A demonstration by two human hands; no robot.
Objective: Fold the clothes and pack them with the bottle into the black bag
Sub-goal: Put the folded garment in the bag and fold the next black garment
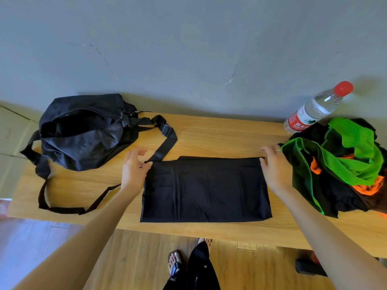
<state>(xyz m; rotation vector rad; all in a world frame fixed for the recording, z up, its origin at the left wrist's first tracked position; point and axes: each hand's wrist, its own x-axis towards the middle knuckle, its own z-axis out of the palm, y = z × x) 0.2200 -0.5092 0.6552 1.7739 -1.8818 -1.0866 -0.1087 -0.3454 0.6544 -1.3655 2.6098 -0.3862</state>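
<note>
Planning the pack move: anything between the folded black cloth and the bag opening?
Only the bag's strap, lying on the table between the folded black garment and the black bag. The bag's zip opening looks open and unobstructed.

Both bare forearms reach forward from the bottom corners and come closer together toward the hands. The left hand is raised a little, palm turned inward, with its fingers loosely curved and spread, holding nothing. The right hand is palm down, its fingers bent at the tips, and a thin ring shows on one finger.
</note>
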